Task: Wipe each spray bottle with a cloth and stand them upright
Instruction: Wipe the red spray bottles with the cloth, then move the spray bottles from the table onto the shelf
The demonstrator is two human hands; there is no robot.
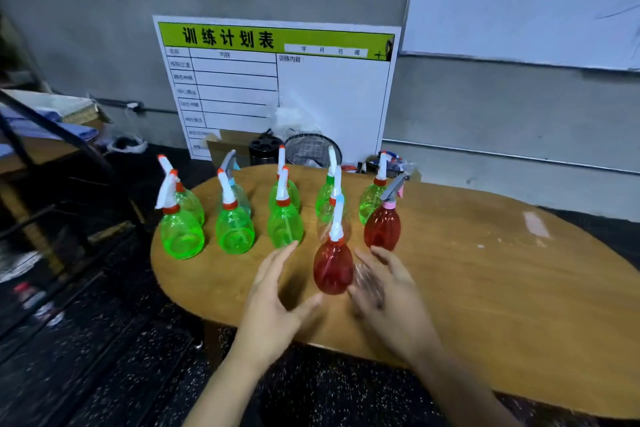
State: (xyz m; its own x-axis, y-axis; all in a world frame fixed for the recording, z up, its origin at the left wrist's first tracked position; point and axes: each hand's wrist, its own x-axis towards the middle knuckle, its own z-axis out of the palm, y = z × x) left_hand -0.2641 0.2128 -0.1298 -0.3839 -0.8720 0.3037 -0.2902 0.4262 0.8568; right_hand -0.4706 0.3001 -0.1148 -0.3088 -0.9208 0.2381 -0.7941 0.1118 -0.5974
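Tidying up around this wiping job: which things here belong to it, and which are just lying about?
Job:
green spray bottles
red spray bottles
clear spray bottle
left hand
right hand
wooden table

Lying about:
planner board
mesh bin
whiteboard

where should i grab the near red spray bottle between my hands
Grip the near red bottle round its wide belly from the right side with the right hand. It stands upright, the narrow trigger head is harder to hold, and that flank looks free of the other bottles.
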